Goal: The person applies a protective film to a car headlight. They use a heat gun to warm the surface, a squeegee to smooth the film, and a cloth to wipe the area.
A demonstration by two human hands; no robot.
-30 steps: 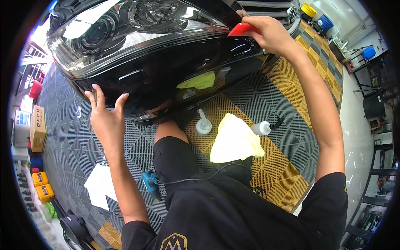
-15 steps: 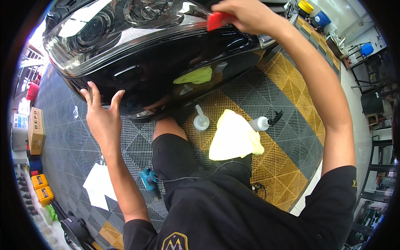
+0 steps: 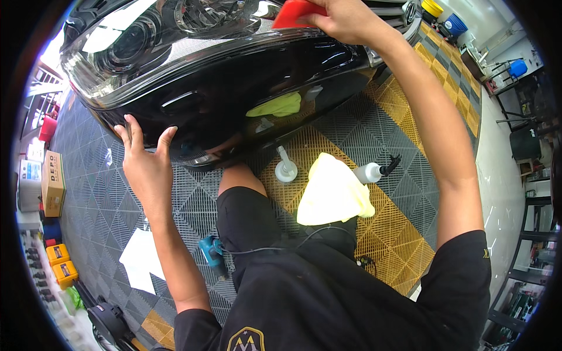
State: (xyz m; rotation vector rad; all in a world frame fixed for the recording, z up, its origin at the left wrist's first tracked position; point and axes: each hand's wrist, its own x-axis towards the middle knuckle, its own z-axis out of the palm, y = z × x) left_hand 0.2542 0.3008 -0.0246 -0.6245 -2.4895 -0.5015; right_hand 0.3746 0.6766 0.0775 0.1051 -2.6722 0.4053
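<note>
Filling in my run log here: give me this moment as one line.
right hand: holds red tool by headlight | left hand: spread, at bumper | blue tool: beside left thigh

Doorway side: the strongest light reaches you from beyond your left hand (image 3: 147, 161), blown out white.
Headlight: the clear, curved plastic headlight (image 3: 132, 55) above that hand carries a hard white glare patch.
Bumper: between your hands, the glossy black bumper (image 3: 234, 88) mirrors streaks and the cloth's yellow.
Cloth: below your right hand (image 3: 346, 22), the crumpled pale-yellow cloth (image 3: 333, 193) is overexposed, its folds nearly lost.
Scraper: the flat red plastic scraper (image 3: 295, 13) in your right hand keeps strong colour.
Floor: the slatted grey and yellow tiles (image 3: 404, 257) bend toward a black fisheye rim.
</note>
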